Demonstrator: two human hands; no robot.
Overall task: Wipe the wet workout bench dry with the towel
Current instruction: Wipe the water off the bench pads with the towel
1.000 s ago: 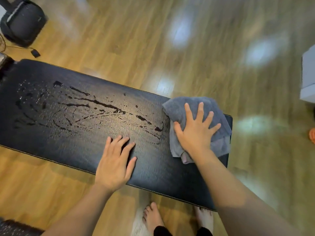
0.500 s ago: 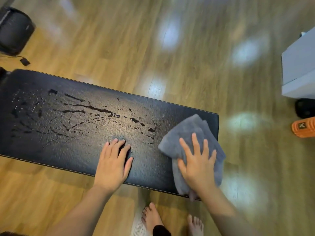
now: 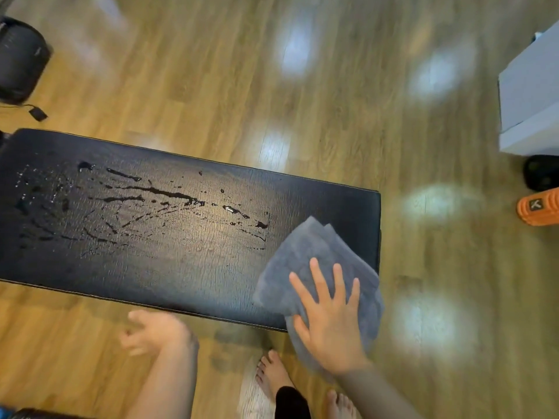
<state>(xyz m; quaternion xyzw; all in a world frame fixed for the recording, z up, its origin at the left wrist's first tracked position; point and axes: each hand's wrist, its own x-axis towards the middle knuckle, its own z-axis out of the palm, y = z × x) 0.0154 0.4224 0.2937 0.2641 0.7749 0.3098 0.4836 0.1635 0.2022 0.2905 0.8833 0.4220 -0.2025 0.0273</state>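
Note:
A long black padded bench point(image 3: 181, 261) lies across the view, with streaks and drops of liquid point(image 3: 157, 204) over its left and middle parts. A folded grey cloth point(image 3: 305, 252) lies on the bench's near right corner and hangs partly over the front edge. My right hand point(image 3: 329, 316) presses flat on the cloth with fingers spread. My left hand point(image 3: 154, 331) is off the bench, blurred, just in front of its near edge, fingers loosely bent and holding nothing.
Wooden floor point(image 3: 302, 116) surrounds the bench. A black round device point(image 3: 21, 58) with a cable sits at the far left. A white box point(image 3: 529, 98), a black object point(image 3: 541, 173) and an orange roller point(image 3: 538, 207) lie at the right. My bare feet point(image 3: 272, 376) stand below the bench.
My right hand slid the cloth from the bench's far right part toward the near edge. My left hand lifted off the bench and pulled back toward me.

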